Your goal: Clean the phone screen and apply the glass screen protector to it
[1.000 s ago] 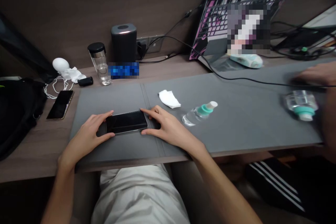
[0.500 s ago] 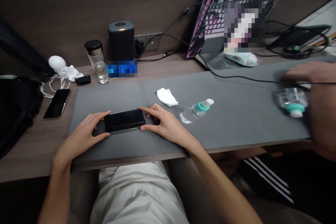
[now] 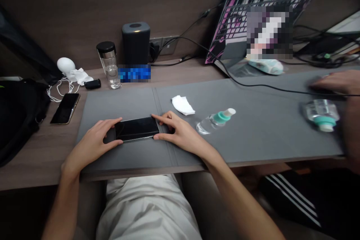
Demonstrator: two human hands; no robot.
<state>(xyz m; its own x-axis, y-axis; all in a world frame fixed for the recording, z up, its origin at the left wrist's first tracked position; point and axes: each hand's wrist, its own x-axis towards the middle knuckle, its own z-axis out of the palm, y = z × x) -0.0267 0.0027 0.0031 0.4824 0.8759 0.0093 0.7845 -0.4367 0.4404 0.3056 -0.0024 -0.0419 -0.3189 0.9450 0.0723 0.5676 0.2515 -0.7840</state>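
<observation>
A black smartphone (image 3: pixel 137 129) lies sideways on the grey desk mat (image 3: pixel 247 131), its dark screen facing up. My left hand (image 3: pixel 102 135) grips its left end, thumb at the near corner and fingers at the far one. At the opposite end, my right hand (image 3: pixel 176 131) holds the phone the same way between thumb and index finger. Beyond my right hand lies a folded white tissue (image 3: pixel 183 105). To the right of that hand is a clear spray bottle (image 3: pixel 209 123) with a teal collar and white top.
Another person's hand (image 3: pixel 337 80) rests at the right, near a second clear bottle (image 3: pixel 322 111). A black cable (image 3: pixel 261 85) crosses the mat from the laptop (image 3: pixel 233 22). Along the back stand a glass water bottle (image 3: pixel 111 71) and a dark speaker-like box (image 3: pixel 136 45). Another phone (image 3: pixel 65 108) lies left.
The whole view has shifted slightly, so most things sit farther right in the picture. Both my hands keep their hold on the phone, which stays on the mat.
</observation>
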